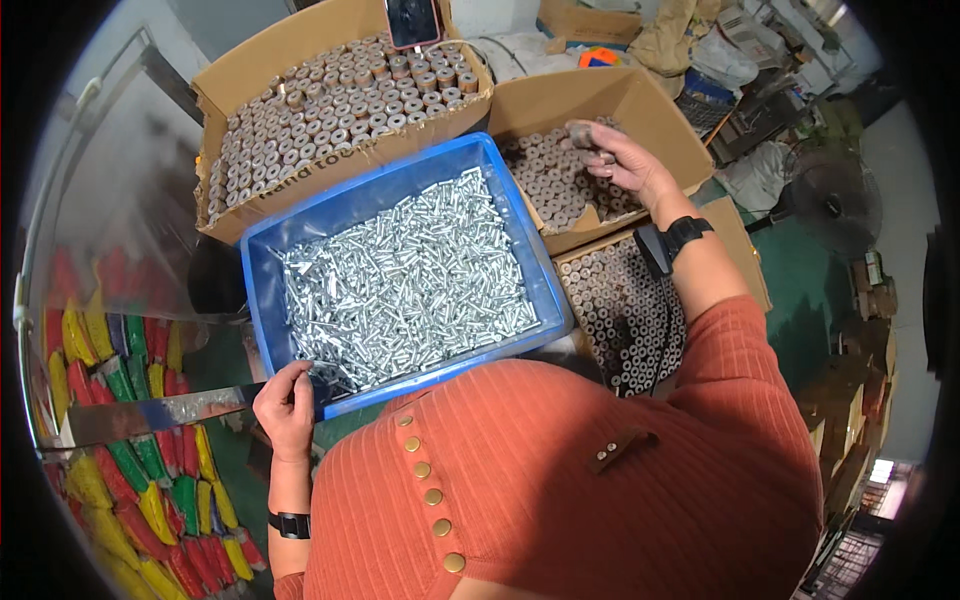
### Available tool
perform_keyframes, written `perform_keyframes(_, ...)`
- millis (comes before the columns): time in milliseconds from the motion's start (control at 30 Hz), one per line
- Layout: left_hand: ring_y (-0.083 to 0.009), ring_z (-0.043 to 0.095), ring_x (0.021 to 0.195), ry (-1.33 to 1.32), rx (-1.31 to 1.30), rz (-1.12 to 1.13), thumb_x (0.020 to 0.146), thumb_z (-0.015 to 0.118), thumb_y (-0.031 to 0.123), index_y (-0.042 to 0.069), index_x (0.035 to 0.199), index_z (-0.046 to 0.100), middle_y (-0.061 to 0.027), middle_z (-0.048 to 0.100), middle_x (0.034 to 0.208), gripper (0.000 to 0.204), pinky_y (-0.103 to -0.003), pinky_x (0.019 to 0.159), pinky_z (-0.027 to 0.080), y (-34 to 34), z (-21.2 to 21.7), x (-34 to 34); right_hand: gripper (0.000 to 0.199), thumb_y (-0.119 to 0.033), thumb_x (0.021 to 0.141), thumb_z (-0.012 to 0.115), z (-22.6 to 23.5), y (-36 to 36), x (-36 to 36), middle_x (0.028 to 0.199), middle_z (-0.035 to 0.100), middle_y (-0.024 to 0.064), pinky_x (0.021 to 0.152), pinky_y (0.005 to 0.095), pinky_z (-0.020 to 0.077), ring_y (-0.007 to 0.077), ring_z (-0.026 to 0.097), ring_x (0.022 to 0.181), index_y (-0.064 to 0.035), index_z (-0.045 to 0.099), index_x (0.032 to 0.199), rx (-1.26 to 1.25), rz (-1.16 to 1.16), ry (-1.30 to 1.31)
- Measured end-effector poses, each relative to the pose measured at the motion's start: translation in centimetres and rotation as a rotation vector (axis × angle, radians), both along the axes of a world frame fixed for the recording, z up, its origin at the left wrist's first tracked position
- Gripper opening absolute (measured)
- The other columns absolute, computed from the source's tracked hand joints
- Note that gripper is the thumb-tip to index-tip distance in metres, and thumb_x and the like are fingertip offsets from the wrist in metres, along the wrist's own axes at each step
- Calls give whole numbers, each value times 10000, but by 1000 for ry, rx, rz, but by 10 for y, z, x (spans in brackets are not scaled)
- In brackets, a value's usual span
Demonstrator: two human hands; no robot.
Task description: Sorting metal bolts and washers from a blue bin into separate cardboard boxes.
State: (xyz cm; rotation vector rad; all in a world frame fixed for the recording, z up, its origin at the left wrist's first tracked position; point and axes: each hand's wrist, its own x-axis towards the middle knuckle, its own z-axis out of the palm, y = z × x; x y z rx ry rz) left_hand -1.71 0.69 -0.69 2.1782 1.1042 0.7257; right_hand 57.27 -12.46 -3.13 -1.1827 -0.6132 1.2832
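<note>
My left hand (287, 412) is at the near left corner of a blue plastic bin (375, 400), its fingers curled together. Whatever they hold, if anything, is too small to make out. Silvery bolt-like metal pins (410, 280) lie loose in the bin. Out to the right, my right hand (622, 162) hovers over a cardboard box (640, 95) with round metal rollers (555, 185), each with a hole in its end. Its fingers are dark with dirt, bent a little and apart, and I see nothing between them.
Upright rollers fill a larger carton (330, 165) behind the bin, where a phone (412, 22) leans. Beside my right forearm stands another box of small cylinders (625, 310). A metal bar (160, 412) and bundled coloured packs (150, 500) are at left. A fan (825, 200) stands right.
</note>
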Motion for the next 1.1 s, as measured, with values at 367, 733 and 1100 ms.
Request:
perform_keyframes(367, -276, 690, 712, -169, 156, -109, 814, 634, 73, 46, 917, 724, -149, 701, 812, 139, -347, 650, 537, -3, -11, -3, 242, -302, 941, 607, 142, 181, -234, 741, 581, 0, 466, 234, 372, 67, 491, 554, -80, 647, 1031, 64, 219, -814)
perform_keyframes(733, -289, 687, 736, -190, 200, -200, 842, 611, 137, 86, 936, 718, -116, 708, 840, 151, -386, 671, 551, 5, -9, -18, 352, -343, 884, 634, 95, 343, -336, 1130, 685, 152, 928, 417, 489, 320, 634, 1072, -140, 685, 1167, 101, 485, -1640)
perform_keyframes(1100, -288, 686, 716, -201, 174, -239, 841, 616, 140, 103, 923, 715, -98, 706, 811, 135, -397, 642, 550, 9, -14, -16, 308, -174, 959, 589, 83, 360, -304, 1190, 682, 84, 960, 329, 471, 183, 614, 1067, -75, 640, 1246, 120, 936, -1346)
